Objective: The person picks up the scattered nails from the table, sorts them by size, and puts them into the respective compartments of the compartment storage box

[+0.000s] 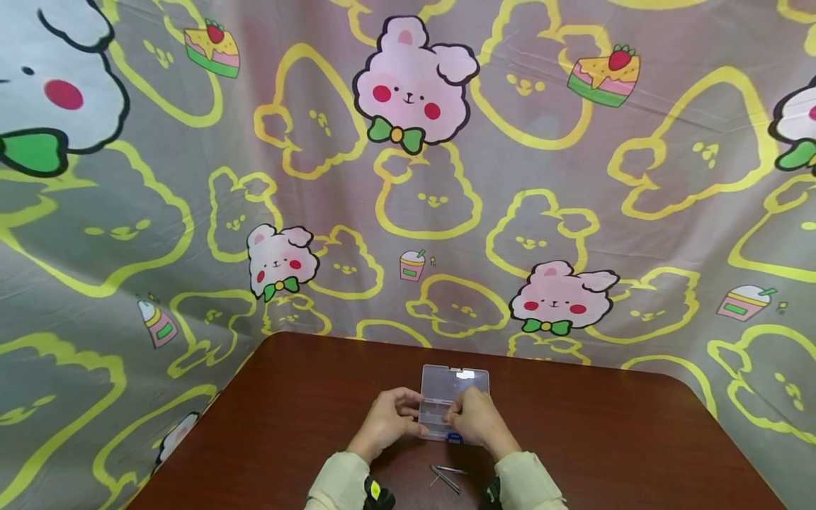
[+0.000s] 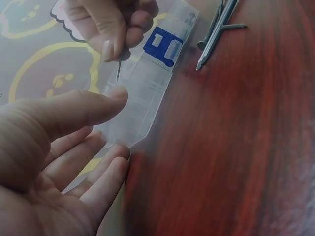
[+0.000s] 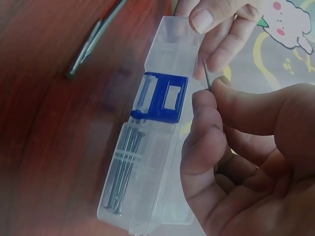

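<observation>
A clear plastic storage box [image 1: 438, 409] with a blue latch [image 3: 170, 97] stands open on the table, lid tipped back. My left hand [image 1: 390, 416] holds its left end, thumb [image 2: 106, 105] at the upper rim and fingertips against the end wall. Over the box, my right hand [image 1: 474, 419] pinches a thin small nail [image 3: 206, 73] between thumb and forefinger, its free end sticking out toward the left hand. Long nails [image 3: 125, 167] lie in the compartment at the box's right end, seen through the front wall in the right wrist view.
Several loose nails [image 1: 449, 478] of different thickness lie on the brown wooden table [image 1: 605, 439], between my forearms and in front of the box. A printed cartoon curtain [image 1: 433, 255] hangs behind the table and along its sides.
</observation>
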`<state>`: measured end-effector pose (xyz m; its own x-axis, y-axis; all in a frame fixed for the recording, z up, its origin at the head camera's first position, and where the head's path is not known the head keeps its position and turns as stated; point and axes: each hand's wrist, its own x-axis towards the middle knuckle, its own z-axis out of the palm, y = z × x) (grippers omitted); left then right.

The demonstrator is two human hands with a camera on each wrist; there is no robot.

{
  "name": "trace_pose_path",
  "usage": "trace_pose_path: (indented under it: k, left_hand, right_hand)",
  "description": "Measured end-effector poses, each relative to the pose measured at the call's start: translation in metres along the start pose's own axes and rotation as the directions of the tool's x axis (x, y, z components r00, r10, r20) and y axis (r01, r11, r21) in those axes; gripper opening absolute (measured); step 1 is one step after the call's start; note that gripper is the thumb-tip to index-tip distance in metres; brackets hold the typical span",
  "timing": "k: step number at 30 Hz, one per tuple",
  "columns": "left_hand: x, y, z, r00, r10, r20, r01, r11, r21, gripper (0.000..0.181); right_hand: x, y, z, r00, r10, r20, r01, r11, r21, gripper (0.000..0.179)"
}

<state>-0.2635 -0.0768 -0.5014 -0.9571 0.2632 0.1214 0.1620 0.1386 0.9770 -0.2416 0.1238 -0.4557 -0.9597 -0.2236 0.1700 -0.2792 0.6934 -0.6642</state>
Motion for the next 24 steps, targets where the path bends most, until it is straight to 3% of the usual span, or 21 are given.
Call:
trace_pose_path:
  k: [7, 14, 20, 24]
  left_hand:
    - [-0.002, 0.001, 0.0, 1.0, -0.002, 0.002, 0.002, 1.0, 0.009, 0.054]
    - [-0.001, 0.001, 0.001, 1.0, 0.01, 0.004, -0.01, 0.999, 0.037, 0.054]
    - [-0.001, 0.0, 0.0, 1.0, -0.001, 0.009, 0.001, 1.0, 0.013, 0.054]
    - [-0.001, 0.001, 0.0, 1.0, -0.007, 0.009, 0.007, 1.0, -0.014, 0.054]
  right_hand:
    - [0.004, -0.005, 0.005, 0.999, 0.038, 0.012, -0.037, 0.998, -0.054, 0.038]
    - [0.006, -0.006, 0.007, 1.0, -0.006, 0.016, 0.006, 0.999, -0.039, 0.036]
    - [0.004, 0.0, 0.005, 0.998, 0.041, 0.039, -0.046, 0.992, 0.116, 0.025]
    - [0.002, 0.003, 0.002, 0.993, 0.092, 0.081, -0.11, 0.955, 0.275, 0.018]
